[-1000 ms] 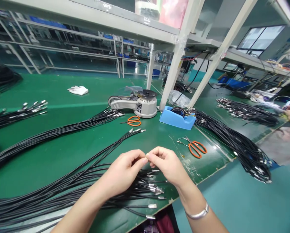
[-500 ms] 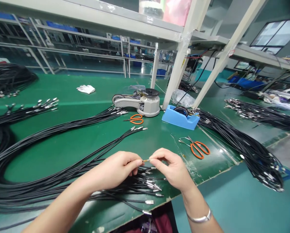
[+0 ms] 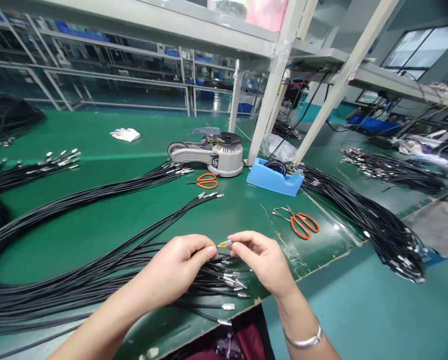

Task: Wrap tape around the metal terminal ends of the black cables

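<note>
From my head I look down at my left hand (image 3: pixel 174 267) and my right hand (image 3: pixel 263 260). They are close together, and the fingers of both pinch one small metal cable tip (image 3: pixel 224 244) with a yellow band. The tip is in the air between my hands, just over a pile of long black cables (image 3: pixel 96 287). The pile lies on the green desk (image 3: pixel 96 150) and runs under my left hand. Shiny metal ends (image 3: pixel 228 306) poke out near the desk edge. A silver bangle (image 3: pixel 304 342) is on my right wrist.

Farther up the desk is a grey tape machine (image 3: pixel 212 157), with small orange scissors (image 3: pixel 207 181) just in front of it. A blue tape holder (image 3: pixel 274 180) sits to the right of the machine, and bigger orange scissors (image 3: pixel 302 225) lie nearer to me. A white glove (image 3: pixel 125 134) lies far off on the left. More black cables (image 3: pixel 370 225) lie in a heap on the right.
</note>
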Tool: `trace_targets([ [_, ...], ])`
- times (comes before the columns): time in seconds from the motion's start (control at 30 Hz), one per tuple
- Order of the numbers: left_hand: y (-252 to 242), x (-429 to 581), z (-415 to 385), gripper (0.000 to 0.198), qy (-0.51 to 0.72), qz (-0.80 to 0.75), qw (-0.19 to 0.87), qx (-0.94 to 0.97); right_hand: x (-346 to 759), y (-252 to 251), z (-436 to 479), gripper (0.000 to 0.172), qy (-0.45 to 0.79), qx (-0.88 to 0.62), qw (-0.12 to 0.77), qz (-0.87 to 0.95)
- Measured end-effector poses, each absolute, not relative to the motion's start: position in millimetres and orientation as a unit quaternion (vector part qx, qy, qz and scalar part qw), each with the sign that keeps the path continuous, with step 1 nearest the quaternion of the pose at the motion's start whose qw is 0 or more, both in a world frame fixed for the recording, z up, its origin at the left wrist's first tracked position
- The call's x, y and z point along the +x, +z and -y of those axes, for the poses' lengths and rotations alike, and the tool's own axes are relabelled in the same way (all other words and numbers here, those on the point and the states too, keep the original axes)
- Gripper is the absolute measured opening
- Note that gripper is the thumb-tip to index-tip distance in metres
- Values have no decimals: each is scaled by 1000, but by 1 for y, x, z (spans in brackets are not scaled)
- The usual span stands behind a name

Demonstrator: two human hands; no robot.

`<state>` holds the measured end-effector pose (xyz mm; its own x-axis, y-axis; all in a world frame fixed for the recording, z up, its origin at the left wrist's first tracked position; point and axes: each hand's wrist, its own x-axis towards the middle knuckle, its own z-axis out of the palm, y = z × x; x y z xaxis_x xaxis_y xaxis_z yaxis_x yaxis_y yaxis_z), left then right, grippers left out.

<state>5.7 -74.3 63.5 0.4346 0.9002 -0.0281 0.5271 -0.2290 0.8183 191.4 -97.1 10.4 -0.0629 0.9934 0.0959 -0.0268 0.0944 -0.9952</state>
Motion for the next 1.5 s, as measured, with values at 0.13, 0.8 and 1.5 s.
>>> trace_targets([
  [0.13, 63, 6, 74, 30, 200, -488, 415, 741, 191, 10, 97, 15, 472, -461, 516, 546],
  [0.8, 66, 9, 80, 33, 155, -498, 356, 776, 192, 9, 96, 9, 428, -459, 520, 579],
  [1.5, 34, 13, 78, 27, 331, -531, 350, 697, 167, 11, 103, 11, 194, -535, 586, 576],
])
